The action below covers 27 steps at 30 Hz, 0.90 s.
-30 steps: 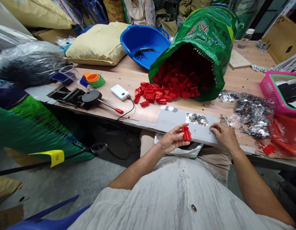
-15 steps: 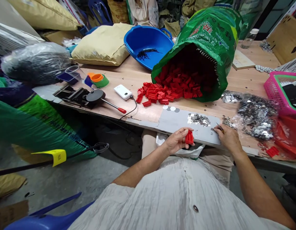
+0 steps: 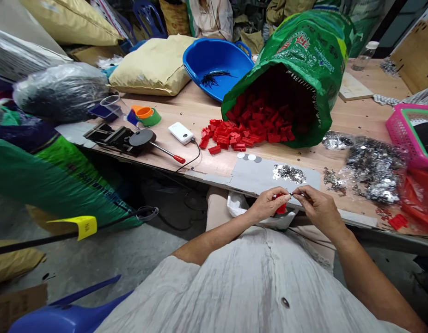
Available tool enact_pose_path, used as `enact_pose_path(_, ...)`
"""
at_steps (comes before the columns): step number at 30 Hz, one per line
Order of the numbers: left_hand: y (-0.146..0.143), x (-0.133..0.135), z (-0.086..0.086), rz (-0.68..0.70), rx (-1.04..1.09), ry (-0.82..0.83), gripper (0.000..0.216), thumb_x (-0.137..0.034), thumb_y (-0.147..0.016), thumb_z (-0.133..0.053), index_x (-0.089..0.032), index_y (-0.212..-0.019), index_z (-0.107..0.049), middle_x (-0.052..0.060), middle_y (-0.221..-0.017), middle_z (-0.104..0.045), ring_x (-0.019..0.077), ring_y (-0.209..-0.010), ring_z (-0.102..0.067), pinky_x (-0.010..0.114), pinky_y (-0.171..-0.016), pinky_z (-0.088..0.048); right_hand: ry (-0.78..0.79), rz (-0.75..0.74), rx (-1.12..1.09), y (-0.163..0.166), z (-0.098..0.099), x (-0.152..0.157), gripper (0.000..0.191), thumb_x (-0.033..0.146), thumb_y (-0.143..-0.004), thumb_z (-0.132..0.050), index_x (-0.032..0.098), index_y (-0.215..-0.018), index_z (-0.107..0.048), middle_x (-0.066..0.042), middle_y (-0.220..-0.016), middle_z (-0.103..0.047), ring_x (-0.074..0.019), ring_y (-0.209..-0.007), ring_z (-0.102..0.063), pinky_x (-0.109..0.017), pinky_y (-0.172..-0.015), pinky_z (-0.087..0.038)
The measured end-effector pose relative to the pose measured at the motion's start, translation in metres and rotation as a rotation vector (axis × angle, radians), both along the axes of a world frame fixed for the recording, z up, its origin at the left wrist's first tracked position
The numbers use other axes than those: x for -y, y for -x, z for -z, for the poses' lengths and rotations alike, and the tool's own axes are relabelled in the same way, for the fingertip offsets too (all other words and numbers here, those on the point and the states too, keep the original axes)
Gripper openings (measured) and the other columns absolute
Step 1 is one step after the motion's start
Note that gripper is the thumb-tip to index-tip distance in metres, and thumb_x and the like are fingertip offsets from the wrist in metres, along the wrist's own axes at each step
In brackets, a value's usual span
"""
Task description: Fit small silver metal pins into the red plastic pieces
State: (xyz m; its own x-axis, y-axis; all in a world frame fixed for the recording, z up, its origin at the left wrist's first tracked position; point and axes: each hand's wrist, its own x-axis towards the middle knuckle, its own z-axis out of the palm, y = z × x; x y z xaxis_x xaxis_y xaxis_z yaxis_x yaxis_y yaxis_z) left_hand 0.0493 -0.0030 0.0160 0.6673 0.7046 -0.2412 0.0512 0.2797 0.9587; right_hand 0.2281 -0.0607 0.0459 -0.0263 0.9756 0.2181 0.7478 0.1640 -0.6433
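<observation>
Head view: the curled left hand (image 3: 268, 204) is gripping a red part (image 3: 281, 210); the right hand (image 3: 320, 209), nearly closed, is pinching a dark bit (image 3: 292, 194) beside it. Well leftward, a yellow tag (image 3: 86, 227) is reading "N/A".

Held part (image 3: 281, 209) & loose pcs (image 3: 228, 133) red; sack (image 3: 314, 88) grn w/ red & white print; basin (image 3: 228, 60) blue; board (image 3: 250, 175) grey; desk (image 3: 168, 109) lt brown, wood-grained; basket (image 3: 396, 127) pink w/ grn inner rim; shirt (image 3: 235, 277) off-white, grey streaks.
</observation>
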Motion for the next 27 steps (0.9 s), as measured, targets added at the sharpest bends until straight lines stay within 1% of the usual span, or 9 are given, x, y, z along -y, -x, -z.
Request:
enact_pose_path(2,0.000,0.001,-0.002,-0.006,0.015,0.007,0.041,-0.057,-0.081,-0.061,-0.017,-0.091,-0.061,-0.003,-0.060,-0.055,0.0083,-0.053,-0.052,0.019,-0.048,-0.032,-0.006,-0.008,-0.021,0.001,0.002,0.000,0.012,0.033,-0.094,-0.051,0.025,-0.093,-0.060,-0.002,-0.086,-0.070,-0.0171,-0.070,-0.063,-0.029,-0.067,-0.047)
enact_pose_path(5,0.001,0.003,-0.004,-0.031,0.059,0.074,0.045,-0.060,-0.077,-0.065,-0.016,-0.087,-0.061,-0.003,-0.059,-0.055,0.0087,-0.053,-0.053,0.020,-0.049,-0.033,-0.004,-0.012,-0.064,0.000,0.008,0.001,0.012,0.035,-0.093,-0.053,0.025,-0.094,-0.060,-0.002,-0.085,-0.069,-0.0162,-0.068,-0.061,-0.029,-0.066,-0.047)
enact_pose_path(9,0.002,0.004,-0.006,-0.049,0.118,0.171,0.049,-0.061,-0.072,-0.069,-0.015,-0.088,-0.061,-0.002,-0.060,-0.059,0.0087,-0.050,-0.053,0.021,-0.047,-0.032,0.075,0.026,-0.138,-0.003,0.016,0.002,0.017,0.042,-0.092,-0.055,0.026,-0.094,-0.062,0.000,-0.083,-0.068,-0.0144,-0.062,-0.059,-0.027,-0.060,-0.046)
enact_pose_path(13,0.005,0.005,-0.005,-0.020,0.125,0.218,0.052,-0.062,-0.072,-0.068,-0.014,-0.092,-0.062,0.001,-0.065,-0.063,0.0102,-0.055,-0.059,0.020,-0.045,-0.028,0.149,0.038,-0.203,-0.006,0.019,0.002,0.023,0.048,-0.089,-0.058,0.025,-0.094,-0.063,0.000,-0.081,-0.067,-0.0140,-0.062,-0.057,-0.026,-0.057,-0.045)
enact_pose_path(17,0.008,0.007,-0.005,-0.003,0.179,0.260,0.051,-0.060,-0.078,-0.066,-0.013,-0.097,-0.063,0.002,-0.068,-0.065,0.0104,-0.058,-0.062,0.019,-0.045,-0.029,0.182,0.059,-0.228,-0.007,0.017,0.003,0.027,0.050,-0.087,-0.059,0.025,-0.094,-0.064,0.000,-0.080,-0.065,-0.0126,-0.061,-0.053,-0.024,-0.056,-0.043)
enact_pose_path(19,0.009,0.006,-0.004,0.001,0.227,0.289,0.051,-0.059,-0.079,-0.066,-0.014,-0.101,-0.064,0.003,-0.072,-0.065,0.0106,-0.059,-0.062,0.019,-0.045,-0.032,0.169,0.091,-0.218,-0.007,0.017,0.004,0.028,0.052,-0.086,-0.060,0.025,-0.094,-0.065,0.000,-0.081,-0.065,-0.0131,-0.063,-0.053,-0.025,-0.057,-0.044)
enact_pose_path(21,0.010,0.004,-0.003,0.006,0.302,0.352,0.053,-0.057,-0.077,-0.069,-0.016,-0.108,-0.064,0.003,-0.080,-0.065,0.0114,-0.063,-0.064,0.019,-0.048,-0.039,0.150,0.131,-0.207,-0.008,0.016,0.005,0.031,0.053,-0.084,-0.062,0.025,-0.094,-0.065,-0.001,-0.082,-0.065,-0.0147,-0.066,-0.056,-0.026,-0.060,-0.045)
enact_pose_path(24,0.014,-0.001,0.000,0.032,0.435,0.471,0.060,-0.050,-0.072,-0.078,-0.021,-0.122,-0.060,0.003,-0.092,-0.064,0.0134,-0.073,-0.067,0.022,-0.057,-0.049,0.121,0.180,-0.154,-0.009,0.013,0.007,0.033,0.056,-0.083,-0.062,0.026,-0.097,-0.066,-0.002,-0.084,-0.066,-0.0191,-0.071,-0.061,-0.031,-0.065,-0.047)
enact_pose_path(27,0.020,-0.004,0.002,0.048,0.537,0.545,0.068,-0.042,-0.066,-0.084,-0.022,-0.126,-0.058,0.005,-0.098,-0.064,0.0171,-0.080,-0.070,0.027,-0.064,-0.054,0.089,0.187,-0.083,-0.006,0.009,0.007,0.030,0.055,-0.086,-0.059,0.029,-0.099,-0.067,-0.003,-0.083,-0.068,-0.0226,-0.070,-0.063,-0.035,-0.066,-0.048)
